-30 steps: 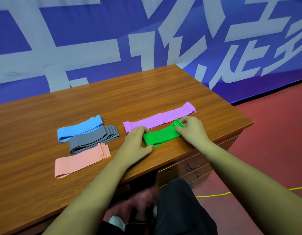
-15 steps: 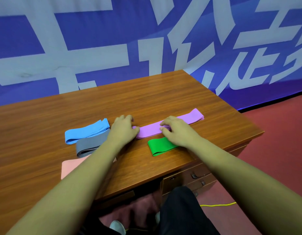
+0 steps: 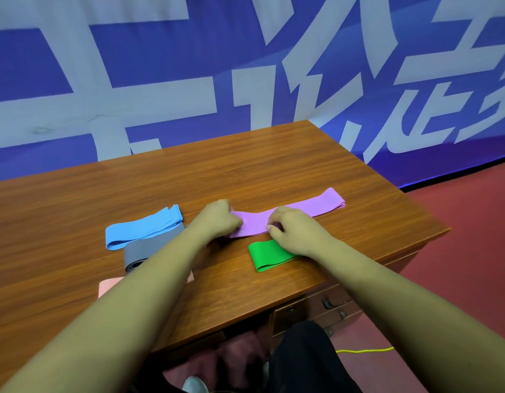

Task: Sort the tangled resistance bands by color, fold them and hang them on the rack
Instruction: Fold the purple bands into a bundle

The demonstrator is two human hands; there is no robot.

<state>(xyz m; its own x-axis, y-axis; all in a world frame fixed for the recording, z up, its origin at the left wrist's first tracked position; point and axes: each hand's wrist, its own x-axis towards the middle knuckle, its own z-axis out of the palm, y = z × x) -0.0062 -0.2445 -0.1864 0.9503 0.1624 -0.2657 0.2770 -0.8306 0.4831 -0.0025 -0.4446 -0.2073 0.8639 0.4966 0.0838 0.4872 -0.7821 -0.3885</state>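
A long purple band (image 3: pixel 308 207) lies flat across the wooden desk (image 3: pixel 274 154). My left hand (image 3: pixel 217 219) grips its left end with curled fingers. My right hand (image 3: pixel 295 228) pinches the band near its middle. Just in front, a folded green band (image 3: pixel 266 255) lies on the desk, partly under my right wrist. To the left lie a folded blue band (image 3: pixel 143 226), a grey band (image 3: pixel 149 246) and a pink band (image 3: pixel 110 285), the last two partly hidden by my left forearm. No rack is in view.
The desk's front edge has drawers (image 3: pixel 327 304) with handles on the right. A blue and white banner (image 3: pixel 245 66) hangs behind the desk. Red floor (image 3: pixel 467 236) lies to the right, with a yellow cable (image 3: pixel 364 349) near my legs.
Both hands left the folded green band and moved up onto the purple band, where they now hold its left end and middle. The green band lies still.
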